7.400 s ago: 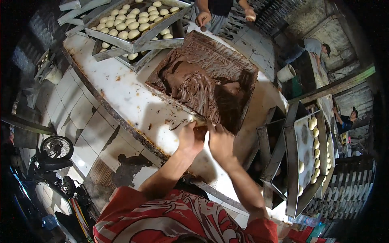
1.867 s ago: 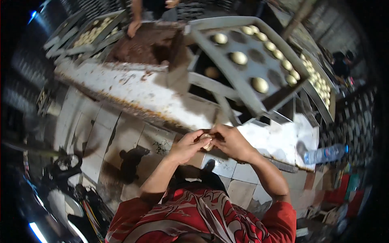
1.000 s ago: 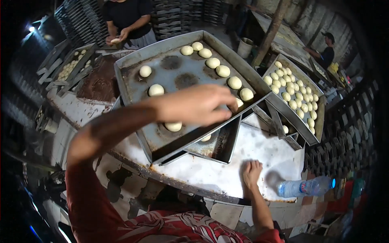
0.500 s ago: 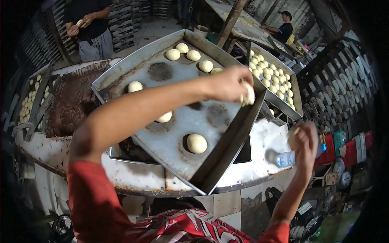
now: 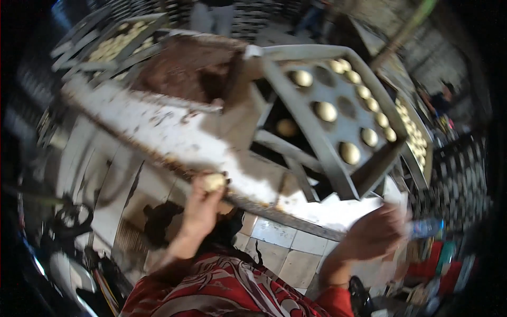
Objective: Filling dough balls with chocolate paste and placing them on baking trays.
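My left hand (image 5: 202,203) is closed around a pale dough ball (image 5: 213,182), in front of the near edge of the white worktable (image 5: 174,124). My right hand (image 5: 376,232) hovers near the table's front right, below the metal tray's near corner. Its fingers look curled but are smeared by motion, so whether it holds anything is hidden. On the worktable a deep grey metal baking tray (image 5: 346,108) sits askew over another tray. Several round dough balls (image 5: 326,111) lie spaced out in it. Another dough ball (image 5: 287,127) shows in the darker tray underneath.
A tray of brown paste (image 5: 187,68) stands left of the baking tray. Crates with several dough balls (image 5: 119,41) lie at far left; another tray of dough balls (image 5: 414,132) is at right. A water bottle (image 5: 425,228) lies at the right. People stand beyond the table.
The view has turned left. My left hand has drawn back from above the baking tray to the near side of the table, with a dough ball in it. My right hand remains at the right.
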